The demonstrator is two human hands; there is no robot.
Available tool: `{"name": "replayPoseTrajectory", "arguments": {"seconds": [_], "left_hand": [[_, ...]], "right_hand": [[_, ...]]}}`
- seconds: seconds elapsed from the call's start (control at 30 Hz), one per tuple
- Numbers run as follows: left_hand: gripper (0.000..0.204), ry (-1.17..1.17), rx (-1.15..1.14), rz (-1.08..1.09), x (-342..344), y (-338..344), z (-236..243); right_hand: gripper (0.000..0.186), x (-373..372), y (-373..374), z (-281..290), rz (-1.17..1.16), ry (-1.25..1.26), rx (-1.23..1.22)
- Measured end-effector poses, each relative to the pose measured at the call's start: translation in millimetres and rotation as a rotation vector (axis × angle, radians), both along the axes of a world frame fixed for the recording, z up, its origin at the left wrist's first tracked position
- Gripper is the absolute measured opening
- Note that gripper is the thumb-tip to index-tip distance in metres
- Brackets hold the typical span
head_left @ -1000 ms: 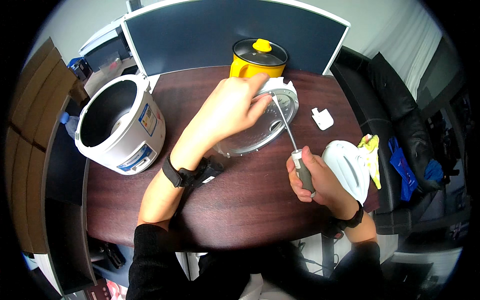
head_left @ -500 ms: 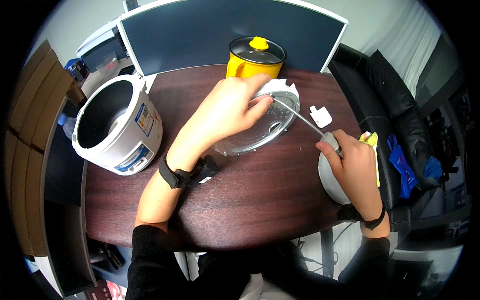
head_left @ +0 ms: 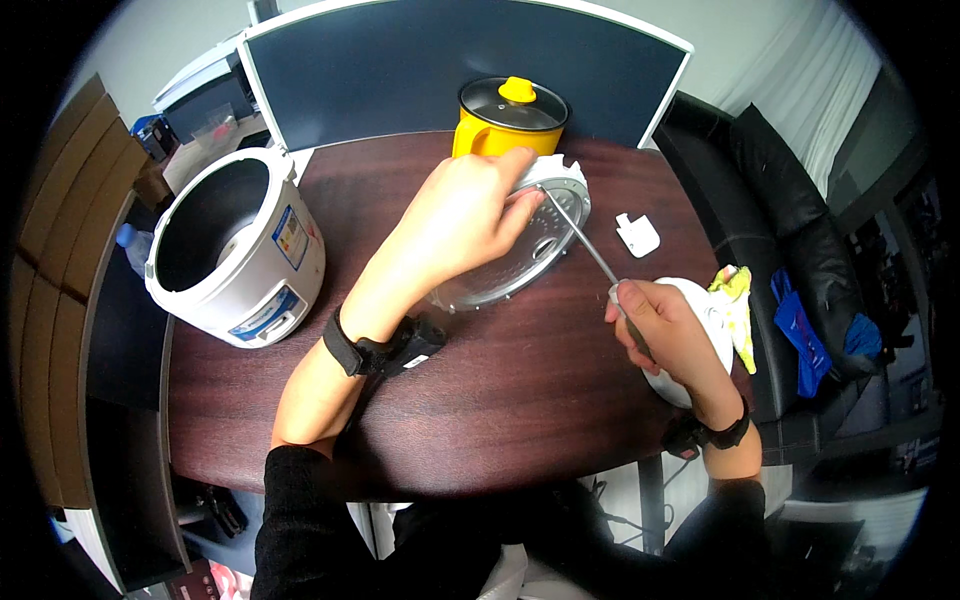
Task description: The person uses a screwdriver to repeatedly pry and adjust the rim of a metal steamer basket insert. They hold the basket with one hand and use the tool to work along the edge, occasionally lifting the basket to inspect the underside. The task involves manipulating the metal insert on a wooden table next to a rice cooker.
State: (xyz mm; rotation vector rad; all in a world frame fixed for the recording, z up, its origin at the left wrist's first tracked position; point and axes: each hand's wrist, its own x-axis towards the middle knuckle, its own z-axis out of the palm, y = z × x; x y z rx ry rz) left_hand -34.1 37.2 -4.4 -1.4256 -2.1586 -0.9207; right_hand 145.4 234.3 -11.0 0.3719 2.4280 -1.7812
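Observation:
My left hand [head_left: 465, 215] is closed on the rim of a round rice cooker lid [head_left: 515, 268], grey and dotted with small holes, tilted up from the table. In my right hand [head_left: 665, 330] is a screwdriver [head_left: 585, 240], its handle wrapped by the fingers. The screwdriver's long shaft slants up to the lid's upper rim, where the tip meets it close to my left fingertips. Whether it sits in a screw is too small to tell. A small white plastic piece [head_left: 638, 236] lies right of the lid. Partly behind my right hand rests a white rounded cover [head_left: 703, 308].
At the left stands a white rice cooker body [head_left: 300, 250], lidless, with a dark inside. A yellow pot [head_left: 535, 138] with a glass lid is at the back, before a dark partition [head_left: 400, 75]. A yellow-and-white cloth [head_left: 738, 315] hangs by the right edge of the brown table [head_left: 500, 400].
My right hand has moved a little left and turned over around the screwdriver handle, making the shaft steeper. The lid has shifted slightly left. My left hand keeps its hold.

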Motion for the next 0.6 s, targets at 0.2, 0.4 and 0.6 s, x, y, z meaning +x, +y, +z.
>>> {"name": "replayPoseTrajectory", "arguments": {"seconds": [0.2, 0.4, 0.6], "left_hand": [[0.032, -0.005, 0.012, -0.014, -1, 0, -1], [0.033, -0.022, 0.049, -0.065, -2, 0, -2], [0.033, -0.046, 0.022, -0.043, 0, 0, 0]], "right_hand": [[0.045, 5, -17, -16, 0.005, -0.083, -0.512], [0.041, 6, -7, -17, -0.034, 0.125, 0.077], [0.031, 7, -11, 12, -0.053, 0.48, 1.074]]}}
